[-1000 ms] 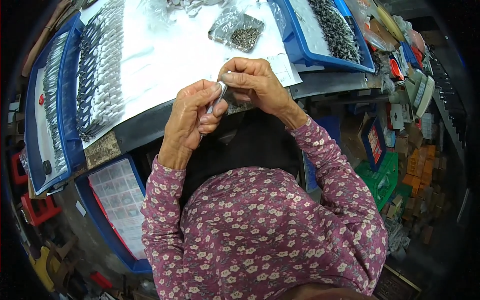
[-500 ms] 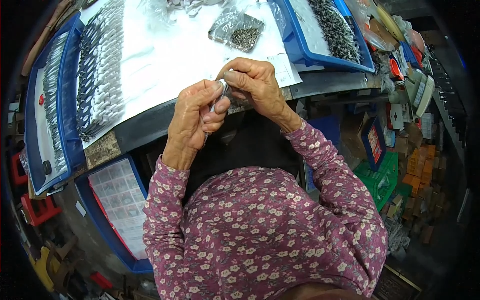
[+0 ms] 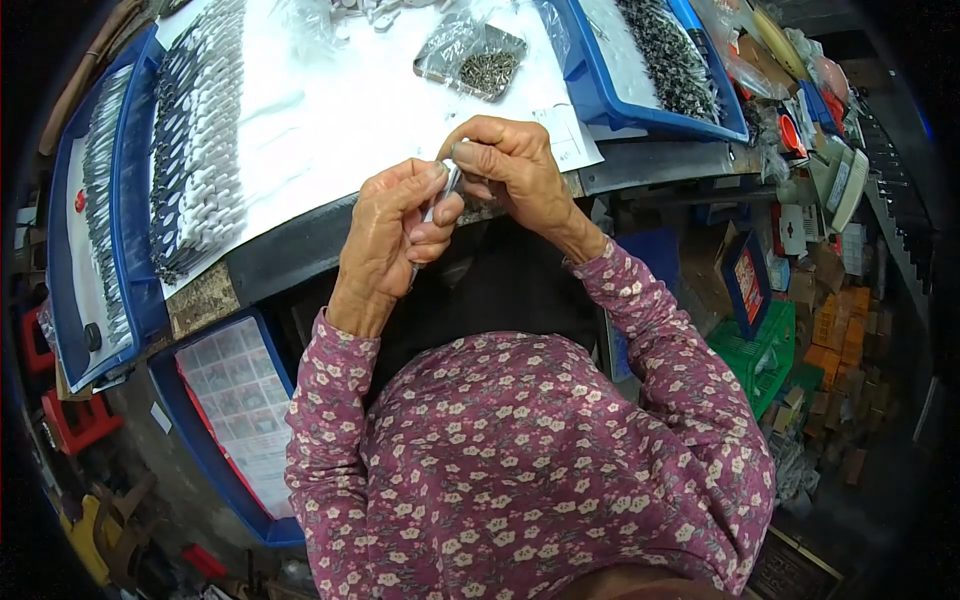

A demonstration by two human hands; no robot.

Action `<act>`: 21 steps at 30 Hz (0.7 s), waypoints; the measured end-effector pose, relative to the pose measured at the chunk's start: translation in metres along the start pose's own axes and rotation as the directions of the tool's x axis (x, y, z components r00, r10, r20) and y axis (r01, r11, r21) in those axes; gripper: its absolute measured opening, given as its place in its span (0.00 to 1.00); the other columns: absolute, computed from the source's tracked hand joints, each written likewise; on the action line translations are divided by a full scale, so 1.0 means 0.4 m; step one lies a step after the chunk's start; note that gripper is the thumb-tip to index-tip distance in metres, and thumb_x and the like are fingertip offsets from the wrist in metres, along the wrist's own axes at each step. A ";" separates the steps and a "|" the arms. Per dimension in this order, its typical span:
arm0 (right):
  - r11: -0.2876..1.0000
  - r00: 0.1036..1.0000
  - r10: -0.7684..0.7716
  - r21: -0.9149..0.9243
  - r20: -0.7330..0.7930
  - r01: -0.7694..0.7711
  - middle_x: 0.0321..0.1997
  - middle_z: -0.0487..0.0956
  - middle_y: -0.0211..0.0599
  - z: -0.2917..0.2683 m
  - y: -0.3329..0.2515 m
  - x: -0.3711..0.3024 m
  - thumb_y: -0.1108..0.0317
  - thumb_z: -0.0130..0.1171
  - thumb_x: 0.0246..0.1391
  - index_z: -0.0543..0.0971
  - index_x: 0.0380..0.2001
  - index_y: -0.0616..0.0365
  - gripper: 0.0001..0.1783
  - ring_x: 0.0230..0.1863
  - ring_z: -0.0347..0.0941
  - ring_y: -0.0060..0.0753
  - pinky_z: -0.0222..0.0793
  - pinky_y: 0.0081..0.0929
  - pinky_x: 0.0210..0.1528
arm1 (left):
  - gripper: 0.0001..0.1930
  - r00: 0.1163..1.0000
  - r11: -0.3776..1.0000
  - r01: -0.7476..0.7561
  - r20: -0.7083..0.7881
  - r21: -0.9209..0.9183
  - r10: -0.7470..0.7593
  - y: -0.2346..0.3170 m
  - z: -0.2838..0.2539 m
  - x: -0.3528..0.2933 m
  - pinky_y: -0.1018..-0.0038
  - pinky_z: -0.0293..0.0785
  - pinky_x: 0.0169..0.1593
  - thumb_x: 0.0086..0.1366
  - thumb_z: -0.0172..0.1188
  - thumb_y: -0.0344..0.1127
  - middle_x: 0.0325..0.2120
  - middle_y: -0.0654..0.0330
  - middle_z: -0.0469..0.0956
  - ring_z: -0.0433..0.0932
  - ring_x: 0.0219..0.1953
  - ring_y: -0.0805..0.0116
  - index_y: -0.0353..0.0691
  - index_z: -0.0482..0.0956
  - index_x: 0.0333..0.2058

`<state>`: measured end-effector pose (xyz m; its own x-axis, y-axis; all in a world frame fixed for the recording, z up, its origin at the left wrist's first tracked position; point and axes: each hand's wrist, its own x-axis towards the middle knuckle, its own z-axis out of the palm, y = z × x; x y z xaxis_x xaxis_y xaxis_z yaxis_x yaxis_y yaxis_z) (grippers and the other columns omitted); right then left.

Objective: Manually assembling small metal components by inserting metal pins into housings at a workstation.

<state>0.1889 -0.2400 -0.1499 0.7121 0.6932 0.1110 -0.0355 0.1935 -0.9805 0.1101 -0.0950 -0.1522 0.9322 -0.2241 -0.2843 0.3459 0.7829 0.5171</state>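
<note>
While left hand (image 3: pixel 385 225) grips white part (image 3: pixel 453 178) in curled fingers, right hand (image 3: pixel 513 168) pinched at its tip, hold hidden, metal bits (image 3: pixel 488 72) beyond both.

dark-edged worktable (image 3: pixel 290 262), brightly lit on top, dim grey floor (image 3: pixel 160 455), green crate (image 3: pixel 738 373) at right

Person wears a long-sleeved plum-purple top (image 3: pixel 520 450), printed all over with small cream flowers and greyish leaf sprigs. Sleeves (image 3: pixel 322 425) carry the same print, crease near the elbows, reach the wrists. Black cloth (image 3: pixel 490 300) shows at the lap.
</note>
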 end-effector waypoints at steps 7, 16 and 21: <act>0.993 0.997 0.061 0.103 0.048 -0.066 0.19 0.69 0.27 -0.004 0.001 0.002 0.69 0.50 0.55 0.74 0.31 0.68 0.10 0.16 0.57 0.13 0.53 0.11 0.18 | 0.08 1.000 1.000 0.019 0.001 0.013 -0.019 0.003 -0.003 -0.005 0.90 0.49 0.12 0.62 0.49 0.34 0.17 0.60 0.67 0.56 0.11 0.84 0.36 0.66 0.27; 0.993 0.987 0.084 0.069 0.138 -0.094 0.19 0.70 0.28 -0.018 0.004 0.006 0.68 0.52 0.54 0.74 0.31 0.68 0.11 0.17 0.59 0.13 0.54 0.11 0.18 | 0.08 1.000 0.999 0.025 0.011 0.031 -0.025 -0.003 -0.014 -0.008 0.90 0.49 0.11 0.62 0.49 0.34 0.17 0.61 0.67 0.56 0.11 0.84 0.36 0.67 0.27; 0.996 0.999 0.021 -0.086 -0.025 -0.023 0.19 0.70 0.28 0.005 0.000 -0.005 0.68 0.52 0.54 0.75 0.30 0.68 0.10 0.16 0.59 0.13 0.54 0.11 0.18 | 0.08 1.000 1.000 -0.001 0.011 0.015 0.001 -0.008 -0.010 -0.003 0.90 0.49 0.11 0.62 0.50 0.35 0.17 0.61 0.67 0.56 0.11 0.85 0.36 0.67 0.27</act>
<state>0.1859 -0.2400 -0.1499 0.7285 0.6795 0.0868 0.0087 0.1175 -0.9930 0.1076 -0.0949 -0.1569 0.9336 -0.2301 -0.2748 0.3467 0.7740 0.5297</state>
